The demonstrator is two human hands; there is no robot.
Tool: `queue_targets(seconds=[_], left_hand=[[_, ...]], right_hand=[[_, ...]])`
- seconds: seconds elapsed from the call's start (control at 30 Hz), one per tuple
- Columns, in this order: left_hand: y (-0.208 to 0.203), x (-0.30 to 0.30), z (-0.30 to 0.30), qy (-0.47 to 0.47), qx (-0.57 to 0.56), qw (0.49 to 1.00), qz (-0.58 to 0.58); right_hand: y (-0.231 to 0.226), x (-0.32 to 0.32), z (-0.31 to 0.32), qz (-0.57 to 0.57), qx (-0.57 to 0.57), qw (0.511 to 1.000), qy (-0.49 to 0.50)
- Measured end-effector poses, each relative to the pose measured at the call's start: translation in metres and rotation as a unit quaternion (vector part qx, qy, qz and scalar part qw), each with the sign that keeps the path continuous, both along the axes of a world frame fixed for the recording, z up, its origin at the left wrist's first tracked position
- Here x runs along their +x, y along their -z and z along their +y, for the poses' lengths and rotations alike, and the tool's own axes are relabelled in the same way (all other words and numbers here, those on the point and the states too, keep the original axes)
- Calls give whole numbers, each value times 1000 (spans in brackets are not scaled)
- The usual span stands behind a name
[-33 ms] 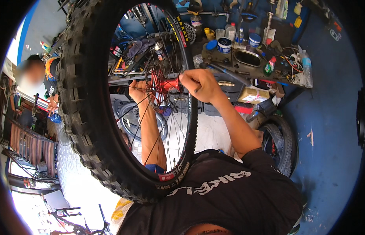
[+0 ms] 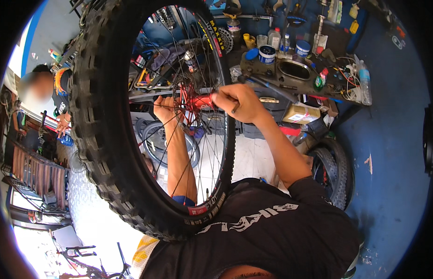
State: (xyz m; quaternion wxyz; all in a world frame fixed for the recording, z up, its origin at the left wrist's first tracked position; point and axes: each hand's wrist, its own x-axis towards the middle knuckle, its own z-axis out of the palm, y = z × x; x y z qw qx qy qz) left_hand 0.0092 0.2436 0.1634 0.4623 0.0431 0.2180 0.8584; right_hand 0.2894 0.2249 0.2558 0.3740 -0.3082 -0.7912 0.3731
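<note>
Knobbly tire (image 2: 102, 130) partly beyond the upper edge

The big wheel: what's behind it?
Through the big wheel you see the left hand, another wheel and white floor. Whatever its tyre covers can't be seen.

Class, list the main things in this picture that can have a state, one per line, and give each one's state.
Left hand: curled shut at the hub's left end; contents unclear
Right hand: curled shut around a dark stub, at the hub's right end
Bicycle wheel: tyre fitted
Red hub: between the hands
White-and-blue tub: open
Blue lid: off, beside the tub
Clear bottle: upright
Cardboard box: closed
</note>
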Motion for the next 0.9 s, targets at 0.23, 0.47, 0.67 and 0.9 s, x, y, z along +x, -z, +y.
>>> queue_targets(seconds=[0.23, 0.47, 0.67, 0.9], left_hand=[[41, -32, 16, 46, 22, 999, 7], [52, -35, 11, 49, 24, 999, -3], [42, -27, 7, 29, 9, 999, -19], [49, -35, 8, 37, 21, 999, 5]], right_hand=[[35, 37, 21, 160, 40, 951, -263], [46, 10, -40, 99, 159, 956, 225], [73, 17, -29, 264, -464, 845, 43], [64, 8, -18, 558, -659, 435, -256]])
